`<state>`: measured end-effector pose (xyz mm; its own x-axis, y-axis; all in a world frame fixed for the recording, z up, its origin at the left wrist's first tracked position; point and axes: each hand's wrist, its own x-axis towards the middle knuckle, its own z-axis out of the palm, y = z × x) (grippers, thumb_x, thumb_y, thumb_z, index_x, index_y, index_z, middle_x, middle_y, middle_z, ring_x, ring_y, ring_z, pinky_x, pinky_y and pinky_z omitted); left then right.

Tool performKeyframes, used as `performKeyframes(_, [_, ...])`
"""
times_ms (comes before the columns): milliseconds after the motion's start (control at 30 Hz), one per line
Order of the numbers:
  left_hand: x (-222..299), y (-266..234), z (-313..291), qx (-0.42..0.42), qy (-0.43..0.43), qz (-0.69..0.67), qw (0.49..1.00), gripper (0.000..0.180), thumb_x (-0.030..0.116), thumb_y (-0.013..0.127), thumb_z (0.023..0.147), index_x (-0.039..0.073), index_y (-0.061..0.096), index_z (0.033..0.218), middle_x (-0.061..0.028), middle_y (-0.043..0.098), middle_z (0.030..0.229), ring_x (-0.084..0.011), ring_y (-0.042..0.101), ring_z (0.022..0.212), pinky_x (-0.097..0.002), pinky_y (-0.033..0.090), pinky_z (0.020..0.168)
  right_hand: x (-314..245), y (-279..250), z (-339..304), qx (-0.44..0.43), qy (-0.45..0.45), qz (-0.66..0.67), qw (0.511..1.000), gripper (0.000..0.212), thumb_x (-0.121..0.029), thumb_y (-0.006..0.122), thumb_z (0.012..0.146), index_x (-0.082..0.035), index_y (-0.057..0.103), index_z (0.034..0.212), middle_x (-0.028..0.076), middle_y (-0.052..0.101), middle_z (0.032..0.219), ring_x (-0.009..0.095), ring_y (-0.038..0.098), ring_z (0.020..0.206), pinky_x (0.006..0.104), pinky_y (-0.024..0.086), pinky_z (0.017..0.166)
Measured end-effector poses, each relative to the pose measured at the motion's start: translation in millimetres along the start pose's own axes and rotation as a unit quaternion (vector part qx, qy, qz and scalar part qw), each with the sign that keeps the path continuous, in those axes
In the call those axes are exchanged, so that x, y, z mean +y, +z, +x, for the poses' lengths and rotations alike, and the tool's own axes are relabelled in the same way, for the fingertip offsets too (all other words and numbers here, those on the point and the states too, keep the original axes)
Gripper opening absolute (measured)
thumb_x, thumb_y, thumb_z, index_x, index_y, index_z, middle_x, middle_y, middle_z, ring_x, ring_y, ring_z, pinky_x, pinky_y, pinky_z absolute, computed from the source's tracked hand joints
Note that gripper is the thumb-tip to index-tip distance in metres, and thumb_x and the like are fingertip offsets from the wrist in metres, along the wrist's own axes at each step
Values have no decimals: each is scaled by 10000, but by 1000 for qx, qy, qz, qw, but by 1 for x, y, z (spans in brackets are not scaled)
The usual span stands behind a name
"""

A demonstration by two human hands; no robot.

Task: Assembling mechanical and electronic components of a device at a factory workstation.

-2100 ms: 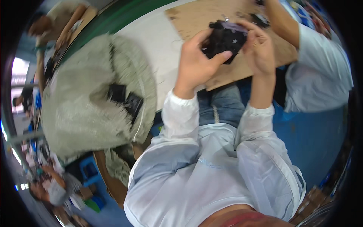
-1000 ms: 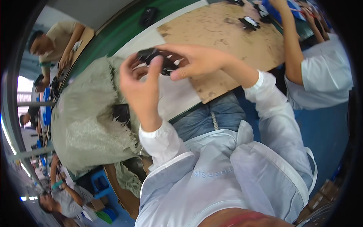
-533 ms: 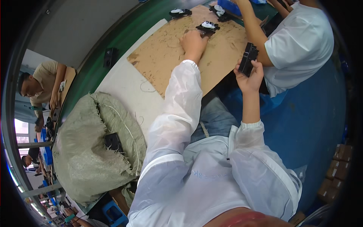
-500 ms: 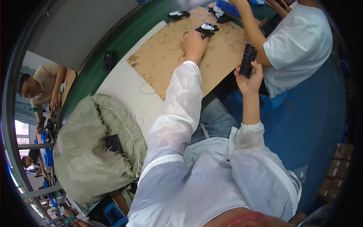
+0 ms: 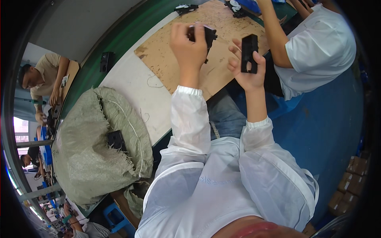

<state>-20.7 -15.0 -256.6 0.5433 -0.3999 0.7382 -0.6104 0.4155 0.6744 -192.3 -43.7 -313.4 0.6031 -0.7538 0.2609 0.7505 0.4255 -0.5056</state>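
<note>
My left hand (image 5: 187,44) is closed around a black plastic assembly (image 5: 208,36), lifted over the brown board (image 5: 158,51). The white part seen on it earlier is now turned out of sight. To its right, my right hand (image 5: 248,71) grips a black rectangular plastic housing (image 5: 249,47), held upright between thumb and fingers. The two pieces are apart. On the far side of the board lie a black assembly with a white part (image 5: 185,8) and a similar black assembly (image 5: 235,8).
A green woven sack (image 5: 91,154) stands at the left with a black housing (image 5: 116,140) in its mouth. Another black housing (image 5: 106,62) lies on the green bench. A co-worker in white (image 5: 321,43) sits at the right. Stacked cartons (image 5: 349,182) stand at the lower right.
My left hand has picked the black assembly up off the board and drawn it nearer. My right hand has moved slightly left and turned the black housing to another face.
</note>
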Motion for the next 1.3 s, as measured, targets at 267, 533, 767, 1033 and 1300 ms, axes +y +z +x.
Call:
performKeyframes(267, [18, -62, -12, 70, -242, -247, 936, 310, 274, 480, 1014, 53, 522, 803, 14, 515, 719, -80, 454, 648, -249, 363, 599, 40, 18, 16, -117, 21, -116, 986, 742, -466, 588, 919, -76, 288, 1474, 115, 550, 1035, 158, 538, 815, 311, 453, 729])
performKeyframes(533, [22, -84, -13, 53, -323, -219, 919, 294, 241, 454, 1002, -12, 591, 943, -92, 650, 818, -169, 632, 673, -302, 515, 602, 64, 63, 16, -17, -2, -248, 969, 324, -253, 564, 943, -55, 577, 1200, 5, 612, 953, 61, 593, 739, 208, 506, 656])
performKeyframes(767, [23, -83, -18, 72, -336, -235, 909, 328, 240, 439, 1006, -35, 595, 918, -113, 653, 812, -174, 633, 670, -308, 525, 595, 74, 65, 14, -32, 25, -58, 998, 501, -328, 525, 928, -111, 403, 1363, 88, 562, 1066, 117, 534, 639, 181, 397, 462])
performKeyframes(1033, [32, -83, -18, 41, -347, -250, 903, 307, 232, 443, 1005, -17, 583, 893, -113, 651, 796, -175, 631, 653, -303, 523, 582, 74, 58, 13, -66, 14, -50, 996, 612, -236, 669, 858, -143, 373, 1385, 157, 495, 1206, 124, 508, 691, 236, 438, 514])
performKeyframes(1300, [39, -80, -22, -4, -345, -194, 918, 382, 246, 421, 1006, -57, 588, 844, -138, 675, 727, -181, 630, 559, -297, 516, 550, 80, 57, 15, -57, -52, -160, 984, 620, -231, 668, 864, 17, 411, 1371, 171, 557, 1194, 182, 609, 954, 295, 533, 809])
